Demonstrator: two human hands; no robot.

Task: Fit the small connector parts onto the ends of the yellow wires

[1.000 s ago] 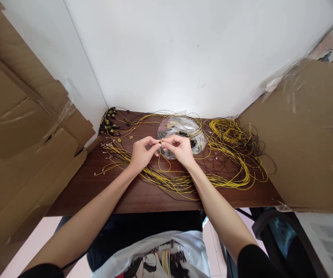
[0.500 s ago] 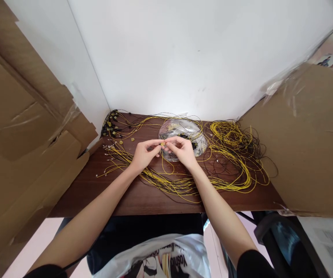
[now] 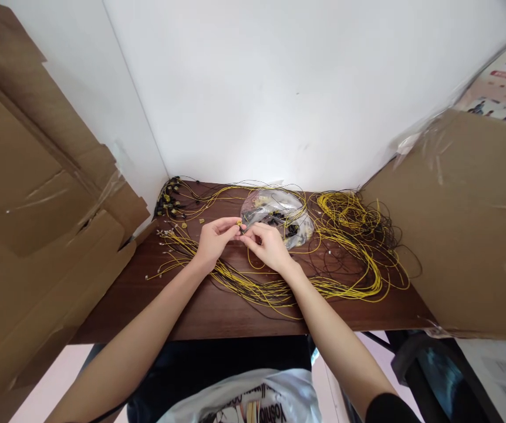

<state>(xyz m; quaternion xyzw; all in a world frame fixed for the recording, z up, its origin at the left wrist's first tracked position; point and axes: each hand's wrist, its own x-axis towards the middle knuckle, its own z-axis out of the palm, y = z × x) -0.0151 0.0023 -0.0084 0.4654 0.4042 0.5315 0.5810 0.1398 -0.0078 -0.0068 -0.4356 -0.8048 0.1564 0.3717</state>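
My left hand [image 3: 214, 239] is closed, pinching a small black and yellow connector [image 3: 239, 224] between thumb and fingertips. Close against it, my right hand [image 3: 267, 245] is closed too, its thumb and forefinger pressed together at the lower end of the connector, where thin wire seems to run; the fingers partly hide this. A clear plastic bag [image 3: 299, 235] of small black and yellow parts lies just behind my hands. Below my wrists, a long bundle of yellow and black wires [image 3: 275, 292] crosses the brown table [image 3: 182, 323], with small pale terminals at its left ends.
Wires with black and yellow connectors [image 3: 169, 200] are heaped at the back left. Coiled yellow and black wire [image 3: 345, 207] lies at the back right. Cardboard walls [image 3: 464, 235] stand on both sides, with a white wall [image 3: 279, 88] behind. Two loose yellow pieces [image 3: 184, 225] lie left of my hands.
The connector has been turned in my fingers, and more black shows below the yellow. My right hand has shifted slightly left and lower against my left. The camera view has tilted up a little.
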